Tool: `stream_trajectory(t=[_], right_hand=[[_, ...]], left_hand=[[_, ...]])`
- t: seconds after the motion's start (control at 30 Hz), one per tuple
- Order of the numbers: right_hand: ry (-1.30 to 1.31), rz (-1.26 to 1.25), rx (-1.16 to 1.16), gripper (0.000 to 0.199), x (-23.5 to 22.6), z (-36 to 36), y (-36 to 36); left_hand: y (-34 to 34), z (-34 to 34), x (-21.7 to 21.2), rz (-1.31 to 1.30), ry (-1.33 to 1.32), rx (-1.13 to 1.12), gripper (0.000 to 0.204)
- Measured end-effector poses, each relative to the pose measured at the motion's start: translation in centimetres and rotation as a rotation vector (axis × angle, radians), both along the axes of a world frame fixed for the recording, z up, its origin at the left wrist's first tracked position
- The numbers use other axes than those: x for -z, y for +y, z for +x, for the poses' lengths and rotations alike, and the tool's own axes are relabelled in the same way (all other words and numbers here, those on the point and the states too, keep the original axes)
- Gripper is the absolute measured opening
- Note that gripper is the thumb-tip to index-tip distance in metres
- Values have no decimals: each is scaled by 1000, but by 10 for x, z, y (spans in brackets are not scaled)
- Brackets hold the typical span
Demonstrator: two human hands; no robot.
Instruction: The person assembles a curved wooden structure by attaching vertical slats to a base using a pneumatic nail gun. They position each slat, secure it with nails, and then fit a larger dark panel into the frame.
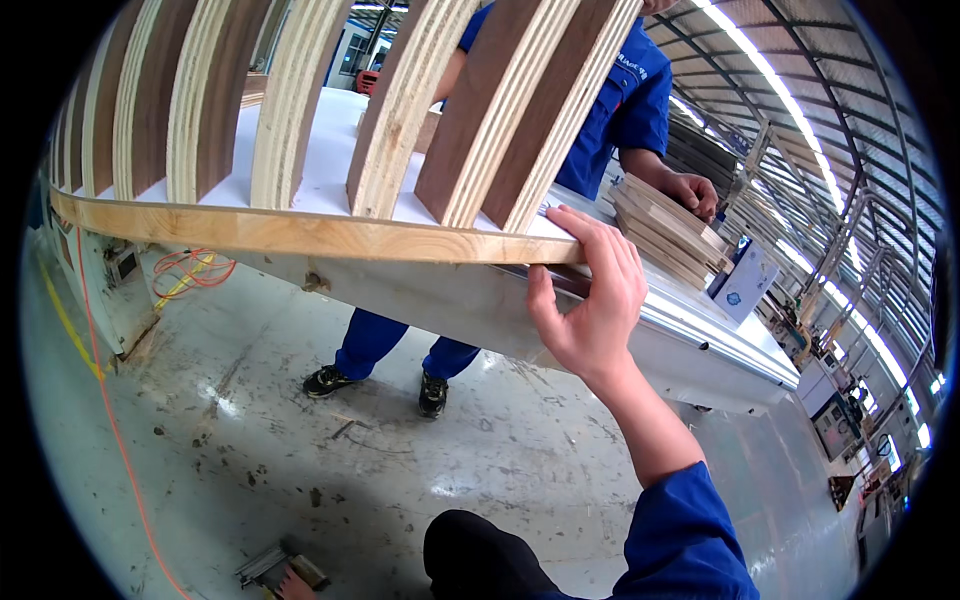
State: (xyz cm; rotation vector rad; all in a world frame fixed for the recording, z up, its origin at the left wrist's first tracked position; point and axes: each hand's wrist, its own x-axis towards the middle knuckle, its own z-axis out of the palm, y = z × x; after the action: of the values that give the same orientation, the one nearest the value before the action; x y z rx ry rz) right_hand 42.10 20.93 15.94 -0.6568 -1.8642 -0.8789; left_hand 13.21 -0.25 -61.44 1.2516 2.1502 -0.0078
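My right hand (598,300) grips the near right corner of a wood-edged panel (300,228). Its fingers lie over the white top face and the thumb presses below the rim. Several plywood strips (277,130), with pale layered edges and brown faces, stand upright in a row on this panel. Low in the picture, only a small part of my left hand (296,586) shows, closed against a grey, boxy hand tool (268,567). The tool's exact kind is unclear, and most of that hand is cut off by the lower edge.
Across the worktable (690,325) stands a person in blue workwear (625,100), one hand by a stack of wooden boards (665,230). An orange hose (112,420) runs down the left side, with a coil (190,272) by the table. Scuffed grey floor (370,480) lies below.
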Motion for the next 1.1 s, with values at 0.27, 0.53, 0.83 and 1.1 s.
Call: stream_trajectory(t=[0.27, 0.53, 0.83, 1.1], right_hand=[[4, 12, -14, 47, -1, 2, 0], [30, 25, -18, 46, -5, -2, -1], [161, -29, -44, 44, -3, 1, -4], [217, -40, -135, 44, -5, -1, -3]], left_hand=[[8, 41, -49, -21, -112, 245, 101], [43, 55, -27, 35, -232, 305, 71], [14, 29, -58, 190, -347, 353, 50], [30, 74, -12, 221, -506, 275, 48]])
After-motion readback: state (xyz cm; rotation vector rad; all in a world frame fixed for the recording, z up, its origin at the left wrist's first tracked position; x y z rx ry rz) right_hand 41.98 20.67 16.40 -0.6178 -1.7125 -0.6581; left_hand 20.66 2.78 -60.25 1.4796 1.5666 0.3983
